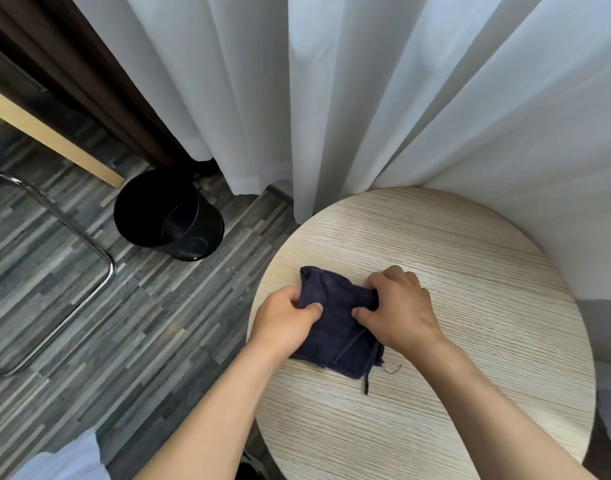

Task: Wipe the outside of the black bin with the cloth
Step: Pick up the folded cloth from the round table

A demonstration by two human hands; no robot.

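Note:
A dark navy cloth (335, 323) lies folded on the round pale wooden table (470, 306), near its left edge. My left hand (283, 320) pinches the cloth's left side between thumb and fingers. My right hand (401, 306) grips its right side the same way. The black bin (169, 213) stands upright and empty on the floor, well to the left of the table and beyond it, close to the curtain's hem. Neither hand touches the bin.
White curtains (366, 98) hang behind the table and bin. A chrome tube chair frame (89, 244) rests on the grey striped floor at the left. A light wooden board (54, 140) runs diagonally behind the bin. White fabric (65, 459) shows at the bottom left.

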